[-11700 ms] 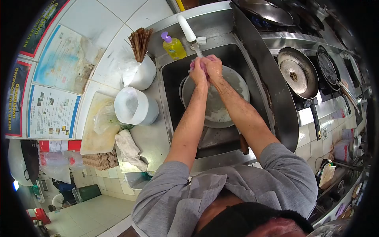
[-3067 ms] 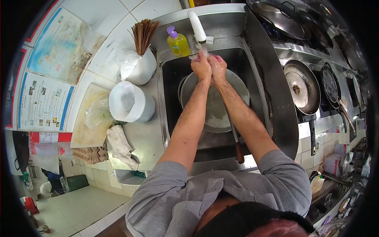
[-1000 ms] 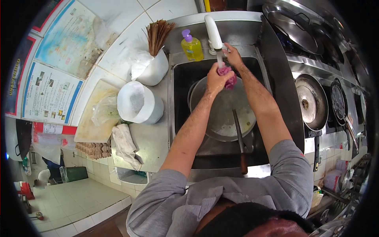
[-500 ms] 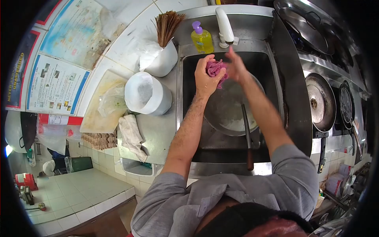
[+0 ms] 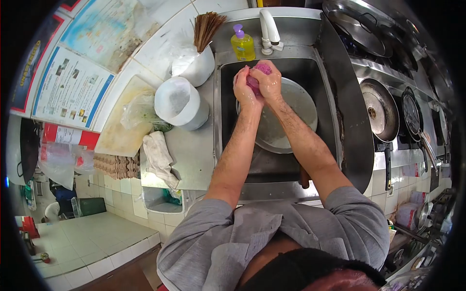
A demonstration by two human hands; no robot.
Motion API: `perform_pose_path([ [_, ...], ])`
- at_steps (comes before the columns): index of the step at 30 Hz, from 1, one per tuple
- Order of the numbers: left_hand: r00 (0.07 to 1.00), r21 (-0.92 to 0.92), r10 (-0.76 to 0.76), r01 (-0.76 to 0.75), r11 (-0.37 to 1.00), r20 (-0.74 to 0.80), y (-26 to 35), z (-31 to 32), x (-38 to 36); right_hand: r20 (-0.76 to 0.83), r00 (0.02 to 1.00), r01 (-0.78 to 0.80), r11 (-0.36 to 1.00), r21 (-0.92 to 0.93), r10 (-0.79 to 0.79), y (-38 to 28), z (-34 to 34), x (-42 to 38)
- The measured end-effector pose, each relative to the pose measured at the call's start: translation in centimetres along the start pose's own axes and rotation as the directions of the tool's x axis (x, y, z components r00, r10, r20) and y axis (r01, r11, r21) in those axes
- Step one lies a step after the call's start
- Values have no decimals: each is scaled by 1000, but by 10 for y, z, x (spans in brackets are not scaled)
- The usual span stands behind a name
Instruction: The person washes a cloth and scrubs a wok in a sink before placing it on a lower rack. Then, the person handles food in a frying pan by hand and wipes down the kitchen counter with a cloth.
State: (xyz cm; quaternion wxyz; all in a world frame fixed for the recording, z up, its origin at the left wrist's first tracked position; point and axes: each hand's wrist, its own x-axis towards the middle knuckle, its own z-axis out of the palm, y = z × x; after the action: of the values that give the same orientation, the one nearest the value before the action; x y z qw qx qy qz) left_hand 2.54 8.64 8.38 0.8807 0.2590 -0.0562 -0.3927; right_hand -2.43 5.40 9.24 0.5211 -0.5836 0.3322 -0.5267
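Above the sink [image 5: 310,183], near its back edge, my left hand [image 5: 246,88] and my right hand [image 5: 269,83] are pressed round a bunched pink mesh scrubber [image 5: 262,69]. Both hands have their fingers curled on it, and the skin looks wet. Below them in the basin lies a large round pan [image 5: 291,114] with cloudy water; its handle [image 5: 304,177] points toward me, partly behind my right forearm. Behind the sink are a white faucet [image 5: 269,30] and a yellow soap bottle [image 5: 243,47] with a purple pump.
Left of the sink stand two white containers [image 5: 193,109], one holding a straw brush [image 5: 208,30]. A cloth [image 5: 158,155] and a stained board [image 5: 116,131] lie beside them. On the right, frying pans [image 5: 380,110] rest on the stove. A bin [image 5: 163,201] is below the counter.
My right hand, apart from the scrubber before, has come onto it beside my left hand. The camera view has shifted, and the pan in the sink lies turned, its handle now mostly behind my forearm.
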Motion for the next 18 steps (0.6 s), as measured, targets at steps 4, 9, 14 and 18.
perform_pose_path([
  [4, 943, -177, -248, 289, 941, 220, 26, 13, -30, 32, 945, 325, 926, -191, -325, -15, -11, -6],
  [9, 877, -48, -384, 414, 909, 289, 38, 10, -37, 335, 810, 553, 817, -162, -482, -44, -21, -16],
  [14, 891, 50, -453, 452, 891, 11, 59, 30, -51, 456, 517, 855, 467, -228, -725, -66, -19, -28],
  [18, 713, 102, -558, 574, 812, 426, 72, 7, -51, 573, 405, 914, 312, -259, -712, -79, -18, -39],
])
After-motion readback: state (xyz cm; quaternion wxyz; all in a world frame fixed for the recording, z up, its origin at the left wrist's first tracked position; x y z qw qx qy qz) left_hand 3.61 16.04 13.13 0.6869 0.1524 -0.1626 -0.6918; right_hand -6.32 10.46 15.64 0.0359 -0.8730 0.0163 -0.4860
